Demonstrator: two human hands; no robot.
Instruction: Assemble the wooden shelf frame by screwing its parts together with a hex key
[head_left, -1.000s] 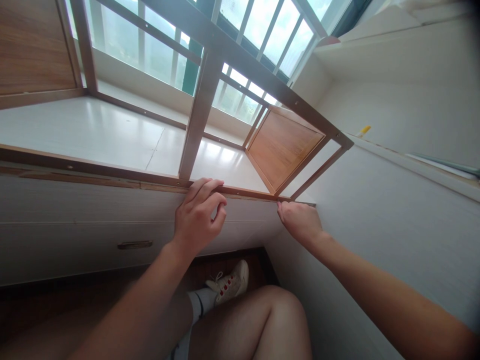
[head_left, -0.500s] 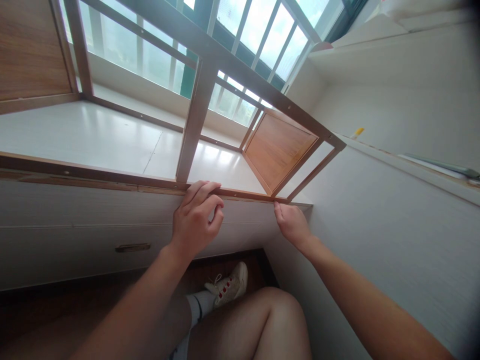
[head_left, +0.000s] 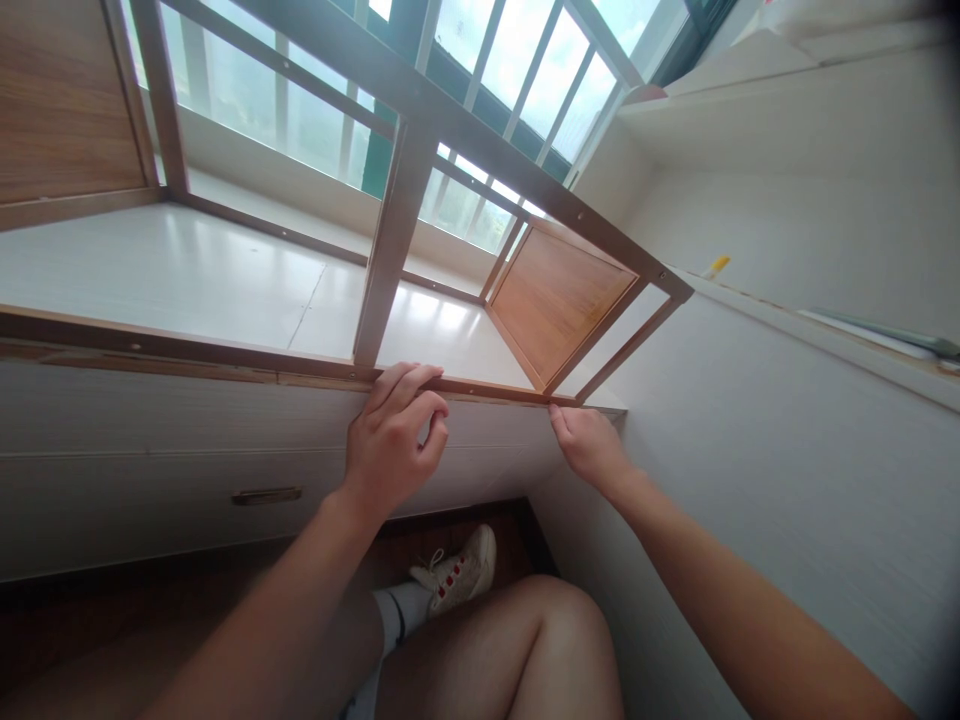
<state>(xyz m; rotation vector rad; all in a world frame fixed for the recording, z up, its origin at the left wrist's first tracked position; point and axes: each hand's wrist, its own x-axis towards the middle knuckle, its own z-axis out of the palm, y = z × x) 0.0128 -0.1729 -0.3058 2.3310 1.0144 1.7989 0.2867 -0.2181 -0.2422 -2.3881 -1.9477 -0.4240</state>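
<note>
A brown wooden frame (head_left: pixel 405 230) with crossbars and wood panels rests on a white ledge. My left hand (head_left: pixel 394 430) has its fingers hooked over the frame's lower rail, just right of the middle upright. Its thumb and forefinger curl into a ring with nothing visible inside. Near the right end of that rail, my right hand (head_left: pixel 589 445) is closed in a pinch against its underside, by the corner. Whatever lies between those fingertips is hidden or too small to make out. Small pale dots, perhaps screw or peg holes, run along the rails.
Behind the frame is a barred window (head_left: pixel 525 75). A white wall (head_left: pixel 787 460) and a shelf edge with a yellow-tipped item (head_left: pixel 718 266) stand on the right. Below the ledge is a white front with a recessed handle (head_left: pixel 266 496). My knee (head_left: pixel 555 620) and shoe (head_left: pixel 465 572) are beneath.
Almost nothing differs. The whole view has shifted very slightly, and both hands keep their places on the lower rail.
</note>
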